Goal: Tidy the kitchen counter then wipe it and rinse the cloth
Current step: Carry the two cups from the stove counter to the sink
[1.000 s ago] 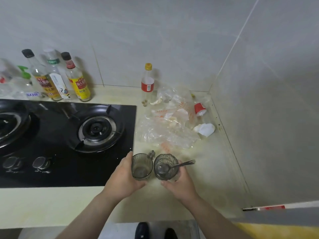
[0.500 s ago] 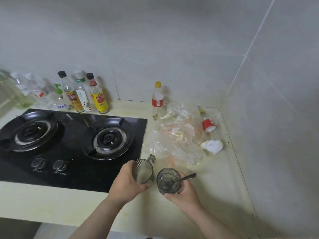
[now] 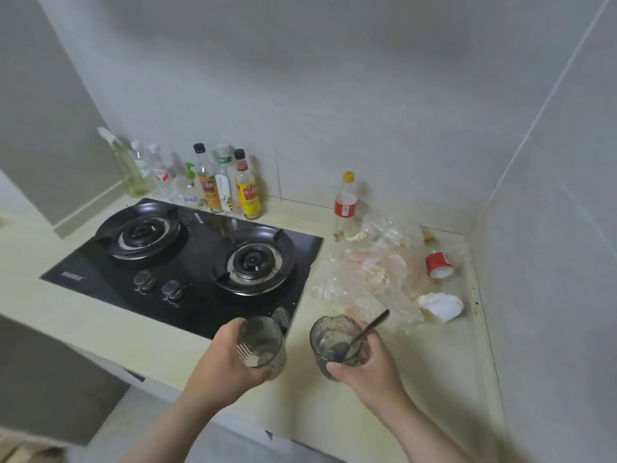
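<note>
We are lifting the two glasses apart, clear of the bench point(image 3: 434, 379): left hand point(image 3: 223, 372) gripping the glass point(image 3: 263, 345), right hand point(image 3: 370, 369) gripping the spoon glass point(image 3: 334, 342). Plastic wrappers point(image 3: 367, 279) are awaiting clearing.

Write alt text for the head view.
Two hands each hold a smoky glass above a pale counter: left hand a mug, right hand a glass with a spoon. Behind lie a stove, bottles and plastic litter.
</note>
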The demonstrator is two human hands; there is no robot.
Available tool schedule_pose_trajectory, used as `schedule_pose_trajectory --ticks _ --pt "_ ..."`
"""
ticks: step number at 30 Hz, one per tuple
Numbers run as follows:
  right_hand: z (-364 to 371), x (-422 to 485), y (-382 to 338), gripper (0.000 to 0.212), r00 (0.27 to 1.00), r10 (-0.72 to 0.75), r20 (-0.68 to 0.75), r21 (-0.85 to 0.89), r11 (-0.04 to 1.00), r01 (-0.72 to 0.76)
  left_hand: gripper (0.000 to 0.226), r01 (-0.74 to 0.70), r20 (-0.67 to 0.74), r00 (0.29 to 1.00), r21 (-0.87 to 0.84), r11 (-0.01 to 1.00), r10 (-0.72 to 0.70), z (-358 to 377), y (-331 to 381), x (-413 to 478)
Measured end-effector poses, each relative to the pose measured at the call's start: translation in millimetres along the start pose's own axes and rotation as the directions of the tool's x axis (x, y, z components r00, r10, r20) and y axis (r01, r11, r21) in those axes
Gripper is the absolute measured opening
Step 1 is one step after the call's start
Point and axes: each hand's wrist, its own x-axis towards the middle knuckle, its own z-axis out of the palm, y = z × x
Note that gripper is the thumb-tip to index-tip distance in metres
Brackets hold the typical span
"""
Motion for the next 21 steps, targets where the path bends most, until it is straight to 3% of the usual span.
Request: schedule_pose_trajectory --ticks 8,15,21 --pt "60 -5 -70 0.066 0.945 -0.151 0.289 0.028 0.988 0.15 0.097 0.151 -0.228 0.961 -0.025 0.988 -0.153 -63 -30 -64" --pt "157 -30 -98 0.076 0.813 -0.184 0.553 0.041 0.98 0.194 0.097 0.306 -0.424 0.854 -0.061 0.95 -0.303 -127 -78 -143" --pt "252 -65 -100 0.073 0.683 -0.134 0.718 -0.027 0.975 0.219 0.079 0.427 -0.549 0.71 -0.162 0.89 -0.441 -171 -146 -216"
